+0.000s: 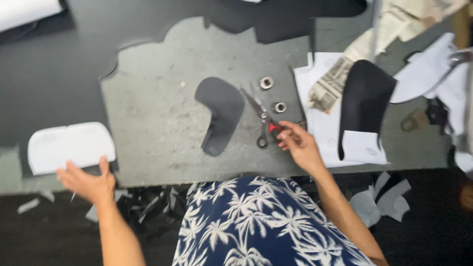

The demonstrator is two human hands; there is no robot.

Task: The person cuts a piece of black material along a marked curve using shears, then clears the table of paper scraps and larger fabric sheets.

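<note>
right hand: right hand (299, 145) at the red handles of the scissors (263, 123), fingers curled on them — grip looks loose, can't tell if fully clamped
left hand: left hand (88, 181) open, fingers spread, at the lower edge of the white cut piece (69, 146) by the near table edge
scissors: lie on the grey table (157, 113), blades pointing toward the dark cut piece (220, 113)
risk: blades could snag or nick the dark piece if dragged — it lies just beside them
risk 2: the two small metal rings (266, 83) sit near the blades, could get knocked away
containers: none visible — scraps (148, 202) lie loose below the table edge
</note>
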